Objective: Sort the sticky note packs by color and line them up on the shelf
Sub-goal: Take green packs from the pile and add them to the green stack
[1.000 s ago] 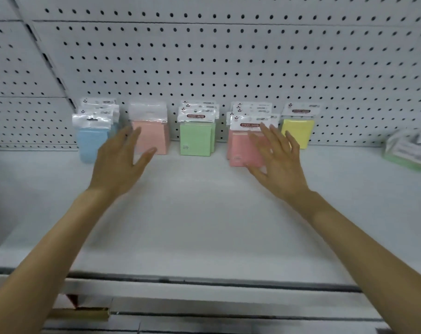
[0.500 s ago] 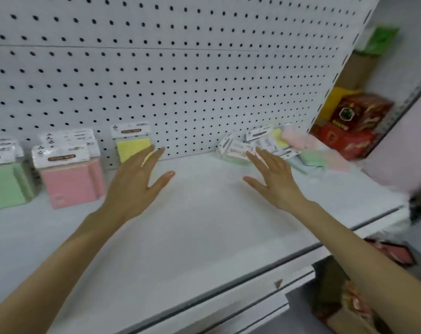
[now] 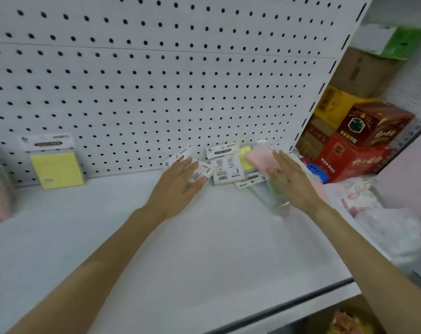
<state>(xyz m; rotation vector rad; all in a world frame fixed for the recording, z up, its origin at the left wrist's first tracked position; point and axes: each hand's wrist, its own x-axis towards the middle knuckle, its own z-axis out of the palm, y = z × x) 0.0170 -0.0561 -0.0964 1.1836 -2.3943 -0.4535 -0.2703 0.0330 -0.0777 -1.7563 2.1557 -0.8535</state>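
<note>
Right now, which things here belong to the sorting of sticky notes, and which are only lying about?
For the job: standing yellow pack, mixed pile of packs, shelf, left hand and right hand, both open.
Only lying about: red boxes, yellow box, brown carton, blue thing.

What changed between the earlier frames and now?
Both hands left the sorted row and moved right to the loose pile of sticky note packs: left hand at its left edge, right hand over the pink pack. Nothing gripped yet. The upright yellow pack stayed put.
</note>
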